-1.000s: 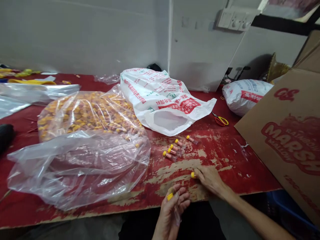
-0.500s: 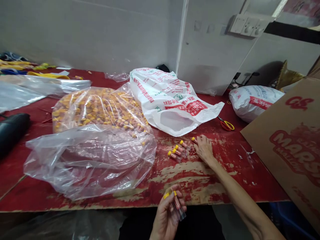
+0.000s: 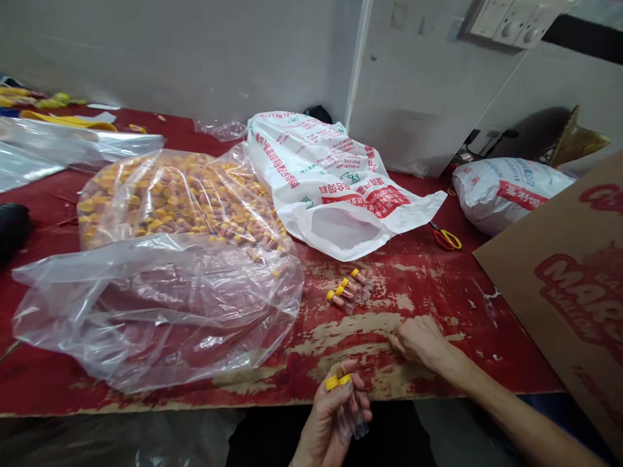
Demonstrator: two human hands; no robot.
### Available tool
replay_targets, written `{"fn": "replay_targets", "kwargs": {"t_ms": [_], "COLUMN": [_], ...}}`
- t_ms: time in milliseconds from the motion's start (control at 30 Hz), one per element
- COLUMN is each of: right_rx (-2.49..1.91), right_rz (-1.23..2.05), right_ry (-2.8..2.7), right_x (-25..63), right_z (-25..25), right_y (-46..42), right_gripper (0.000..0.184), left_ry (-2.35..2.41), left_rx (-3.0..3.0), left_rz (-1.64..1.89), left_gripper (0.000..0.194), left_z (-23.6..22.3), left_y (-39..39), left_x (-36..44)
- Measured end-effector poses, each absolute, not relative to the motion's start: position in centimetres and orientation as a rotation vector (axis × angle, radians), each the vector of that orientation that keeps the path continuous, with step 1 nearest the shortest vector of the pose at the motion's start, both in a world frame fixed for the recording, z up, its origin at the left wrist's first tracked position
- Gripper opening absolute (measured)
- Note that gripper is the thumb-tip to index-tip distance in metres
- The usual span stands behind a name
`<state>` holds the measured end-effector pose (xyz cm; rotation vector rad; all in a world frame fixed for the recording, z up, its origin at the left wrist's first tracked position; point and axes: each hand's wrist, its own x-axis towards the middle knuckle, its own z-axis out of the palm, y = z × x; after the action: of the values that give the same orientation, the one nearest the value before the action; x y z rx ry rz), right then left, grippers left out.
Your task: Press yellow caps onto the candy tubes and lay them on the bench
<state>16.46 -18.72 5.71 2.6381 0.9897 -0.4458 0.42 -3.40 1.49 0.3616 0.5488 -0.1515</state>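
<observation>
Left hand (image 3: 325, 412): fingers pinching two tubes (image 3: 357, 418)
Right hand (image 3: 422, 340): fingers curled; contents hidden, cannot tell
Loose tubes (image 3: 337, 299): on table (image 3: 428, 279), beyond hands
Tube gathering: apparently the step; next likely needs light pinch

Dim, greyish light — glare streaks the clear bag (image 3: 160, 318), and shadow gathers beneath the table (image 3: 311, 344)

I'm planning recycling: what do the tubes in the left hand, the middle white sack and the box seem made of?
Tubes: probably glossy plastic, clear with highlights, though glass isn't ruled out; their yellow caps look like opaque plastic.
White sack: perhaps low-sheen plastic fabric, pliable and creased; any weave is too small to see.
Box: likely matt cardboard, brown with a flat, stiff side.
</observation>
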Motion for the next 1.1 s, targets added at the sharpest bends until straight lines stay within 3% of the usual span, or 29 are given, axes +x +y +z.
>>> {"fn": "replay_targets", "kwargs": {"t_ms": [167,433,667,800,900,967,1100], "right_rx": [2.633,2.704,3.522,3.459,3.391,3.418,3.374], "right_rz": [-0.542,-0.5,-0.008,0.246,0.475,0.606,0.283], "right_ry": [0.95,0.838,1.055,1.44,1.508,1.273,0.852], "right_x": [15.7,15.9,9.6,6.4,8.9,12.7,20.7], "right_z": [3.6,3.3,2.1,2.8,3.5,3.6,2.7], "right_y": [-17.7,-18.8,-16.5,-13.6,-13.3,-13.7,-13.9], "right_gripper": [0.023,0.026,0.031,0.026,0.026,0.028,0.031], "left_ry": [0.556,0.623,0.537,0.539,0.549,0.59,0.805], "left_rx": [0.367,0.275,0.102,0.078,0.14,0.211,0.422], "left_rz": [-0.152,-0.157,-0.033,0.01,0.012,0.049,0.378], "left_gripper": [0.034,0.032,0.036,0.053,0.059,0.056,0.048], "left_z": [1.2,1.6,0.8,0.9,1.7,2.7,4.2], "left_y": [-3.5,-3.5,-2.8,-2.3,-1.2,0.4,6.5], "left_x": [0.4,2.1,0.9,0.8,0.1,-1.0,-6.1]}}
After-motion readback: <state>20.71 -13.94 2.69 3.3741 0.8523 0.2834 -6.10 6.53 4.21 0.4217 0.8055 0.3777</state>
